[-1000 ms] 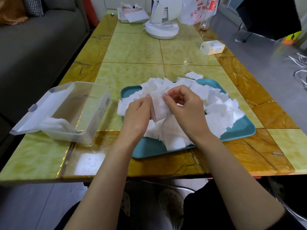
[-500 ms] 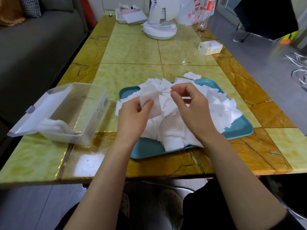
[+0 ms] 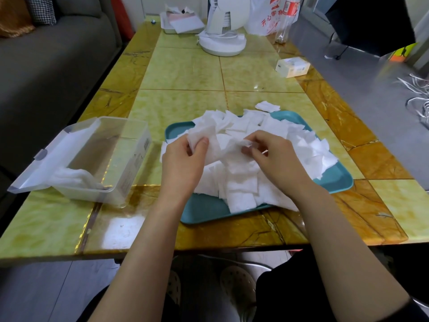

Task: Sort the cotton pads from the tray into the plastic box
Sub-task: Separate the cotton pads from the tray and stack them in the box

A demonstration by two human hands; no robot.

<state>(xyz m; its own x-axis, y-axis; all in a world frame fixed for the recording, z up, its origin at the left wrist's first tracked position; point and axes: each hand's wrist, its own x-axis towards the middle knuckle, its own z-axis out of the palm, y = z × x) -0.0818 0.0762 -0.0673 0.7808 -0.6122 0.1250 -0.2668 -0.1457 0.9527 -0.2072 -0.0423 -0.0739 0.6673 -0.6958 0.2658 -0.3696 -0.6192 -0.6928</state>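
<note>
- Your left hand pinches a small bunch of cotton pads over the tray; your right hand pinches one thin pad between its fingers.
- You seem mid-gather: most pads lie heaped on the tray.
- Next, carry the bunch left to the open plastic box, which holds a few.
- One stray pad lies on the bench just beyond the tray.

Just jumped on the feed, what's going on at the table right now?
A person is sorting cotton pads. The left hand pinches a pad and the right hand pinches a second pad, both above the teal tray, which is heaped with pads. The open plastic box on the left holds a few. One stray pad lies on the table beyond the tray.
</note>
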